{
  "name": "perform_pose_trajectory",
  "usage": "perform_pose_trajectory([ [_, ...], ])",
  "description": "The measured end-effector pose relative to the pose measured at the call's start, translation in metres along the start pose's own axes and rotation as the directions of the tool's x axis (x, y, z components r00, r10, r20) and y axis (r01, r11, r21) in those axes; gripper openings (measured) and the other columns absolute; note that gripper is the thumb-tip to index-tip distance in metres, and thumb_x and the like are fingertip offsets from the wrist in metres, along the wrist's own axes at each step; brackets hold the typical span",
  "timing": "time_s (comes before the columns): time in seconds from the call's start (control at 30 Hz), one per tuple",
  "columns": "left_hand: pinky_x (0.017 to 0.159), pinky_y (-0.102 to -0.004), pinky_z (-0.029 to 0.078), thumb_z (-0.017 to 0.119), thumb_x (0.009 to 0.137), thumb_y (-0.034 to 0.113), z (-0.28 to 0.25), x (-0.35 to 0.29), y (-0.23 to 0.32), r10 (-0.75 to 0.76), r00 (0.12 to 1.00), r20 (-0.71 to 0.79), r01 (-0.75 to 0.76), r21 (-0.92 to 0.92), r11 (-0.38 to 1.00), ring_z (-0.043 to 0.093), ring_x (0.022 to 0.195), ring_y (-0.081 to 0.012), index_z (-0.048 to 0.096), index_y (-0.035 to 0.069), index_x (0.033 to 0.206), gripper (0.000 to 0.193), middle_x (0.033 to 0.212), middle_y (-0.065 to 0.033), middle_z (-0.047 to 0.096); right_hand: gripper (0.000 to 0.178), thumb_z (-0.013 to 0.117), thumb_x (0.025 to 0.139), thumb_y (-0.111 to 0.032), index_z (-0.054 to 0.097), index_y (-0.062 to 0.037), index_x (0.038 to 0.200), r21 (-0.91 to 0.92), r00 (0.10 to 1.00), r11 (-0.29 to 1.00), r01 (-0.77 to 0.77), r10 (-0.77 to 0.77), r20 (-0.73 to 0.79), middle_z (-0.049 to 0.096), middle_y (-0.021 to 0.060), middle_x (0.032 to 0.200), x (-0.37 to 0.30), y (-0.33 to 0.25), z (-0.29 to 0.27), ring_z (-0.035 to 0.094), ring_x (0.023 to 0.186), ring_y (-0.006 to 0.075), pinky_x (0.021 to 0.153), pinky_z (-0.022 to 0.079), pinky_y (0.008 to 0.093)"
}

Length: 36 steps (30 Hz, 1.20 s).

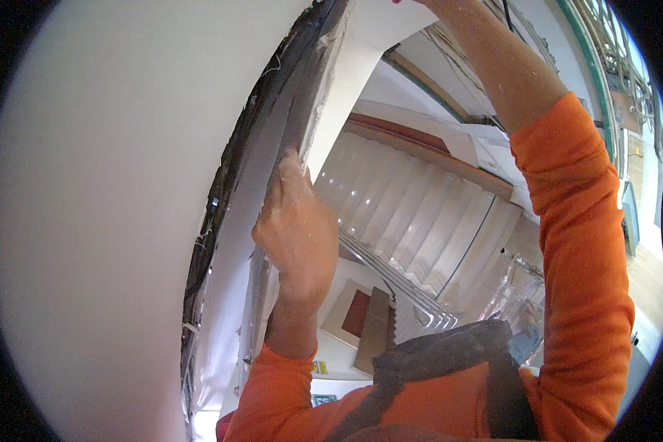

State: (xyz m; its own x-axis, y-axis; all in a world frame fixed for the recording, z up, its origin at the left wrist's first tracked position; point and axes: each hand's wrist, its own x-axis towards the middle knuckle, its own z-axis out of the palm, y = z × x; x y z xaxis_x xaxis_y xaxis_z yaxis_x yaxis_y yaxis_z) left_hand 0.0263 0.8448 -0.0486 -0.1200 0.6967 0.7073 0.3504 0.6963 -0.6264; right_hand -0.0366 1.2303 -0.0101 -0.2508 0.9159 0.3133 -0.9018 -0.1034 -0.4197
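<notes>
My left hand (300, 228) is raised in front of me, its fingers closed around the edge of a long grey strip (302, 110). The strip runs steeply from the top down toward the lower left, and its edge looks rough and dusty. Beside it stretches a dark, ragged gap (232, 158) along a large white panel (110, 206). My right arm (519, 77) reaches up past the top of the view. Only the base of my right hand (438, 4) shows there, so its fingers are hidden. A tiny bit of pink or red appears next to it.
Behind my arms are pale corrugated sheets (412, 214) and bent metal tubes (401, 280). A brown board (373, 331) lies lower down. Bundled cables or cords (630, 59) hang at the upper right, beside a curved green edge (597, 62). A dark strap (442, 346) crosses my orange top.
</notes>
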Motion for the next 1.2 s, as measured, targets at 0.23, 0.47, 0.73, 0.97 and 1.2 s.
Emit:
perform_pose_trajectory([
  [0.23,0.075,-0.0417,0.061,0.065,0.097,0.01,0.004,-0.018,-0.004,-0.054,0.996,0.068,0.05,0.057,0.997,0.075,0.097,-0.0321,0.063,0.005,0.124,0.027,0.113,-0.0165,0.075,0.057,0.075,0.089,-0.029,0.052,0.0037,0.13,-0.235,0.995,0.97,0.064,-0.081,-0.063,0.065,0.0191,0.087,-0.006,0.045,-0.005,0.062,0.058,0.0278,0.046,0.05,0.0426],
  [0.47,0.075,-0.043,0.061,0.063,0.099,0.011,-0.005,-0.006,-0.001,-0.074,0.992,0.099,0.067,0.074,0.995,0.075,0.095,-0.0326,0.063,0.005,0.124,0.026,0.112,-0.0158,0.075,0.028,0.058,0.102,-0.025,0.058,-0.003,0.119,-0.844,0.8,0.243,0.478,-0.517,0.304,0.072,0.0182,0.08,-0.067,0.026,-0.083,0.074,0.074,0.0332,0.058,0.058,0.0476],
  [0.73,0.073,-0.0434,0.06,0.063,0.099,0.011,0.01,-0.015,0.011,-0.066,0.997,0.045,0.064,0.055,0.996,0.075,0.092,-0.0332,0.063,0.005,0.125,0.027,0.11,-0.0151,0.075,0.036,0.059,0.101,-0.03,0.056,0.0024,0.118,-0.821,0.791,-0.021,0.571,-0.254,0.557,0.072,0.021,0.086,-0.011,0.016,-0.104,0.072,0.074,0.0389,0.065,0.057,0.0514],
  [0.97,0.072,-0.0437,0.06,0.063,0.099,0.011,0.004,-0.012,0.001,-0.034,0.998,0.045,0.028,0.129,0.991,0.075,0.091,-0.0331,0.063,0.005,0.125,0.026,0.109,-0.0148,0.075,0.04,0.047,0.108,-0.036,0.059,0.0019,0.114,-0.783,0.735,-0.077,0.618,-0.298,0.609,0.073,0.0224,0.094,0.01,0.007,-0.092,0.072,0.091,0.0418,0.076,0.057,0.0546],
  [1.2,0.072,-0.0453,0.06,0.061,0.101,0.014,0.005,-0.011,0.002,-0.044,0.999,0.028,0.042,0.076,0.996,0.075,0.09,-0.0338,0.062,0.005,0.125,0.026,0.11,-0.0151,0.075,0.035,0.051,0.104,-0.027,0.057,-0.0015,0.128,-0.851,0.864,0.188,0.491,-0.235,0.446,0.071,0.0301,0.107,0.025,0.043,-0.09,0.072,0.096,0.0448,0.077,0.058,0.06],
])
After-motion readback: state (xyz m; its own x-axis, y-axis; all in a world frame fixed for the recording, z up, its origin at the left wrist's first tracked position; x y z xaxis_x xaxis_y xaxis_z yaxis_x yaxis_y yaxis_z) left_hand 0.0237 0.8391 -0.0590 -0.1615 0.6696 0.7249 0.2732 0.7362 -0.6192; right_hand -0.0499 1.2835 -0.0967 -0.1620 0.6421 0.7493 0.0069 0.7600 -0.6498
